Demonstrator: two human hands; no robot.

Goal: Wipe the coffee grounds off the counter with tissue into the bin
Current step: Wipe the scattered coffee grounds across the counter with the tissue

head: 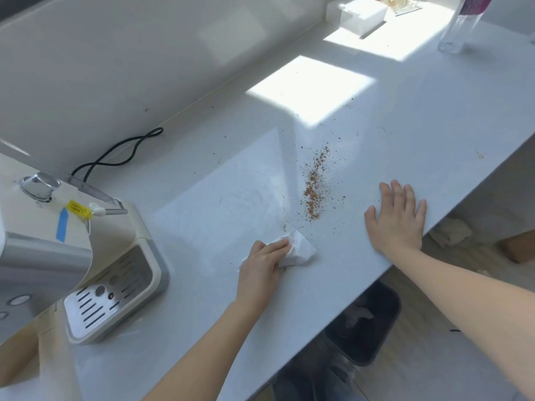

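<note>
White worktop (pixel 405 117) carries coffee grounds (pixel 314 192); left grip (pixel 260 267) clutches the tissue (pixel 302 249), right grip (pixel 398 219) lies flat, released.

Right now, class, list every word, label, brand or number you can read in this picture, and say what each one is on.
No text here can be quoted.
Yellow tag on the coffee machine: dark print, too small to read.
Purple label on the clear bottle: pale lettering, too blurred to read.
Blue tape on the machine: no writing shows.
</note>
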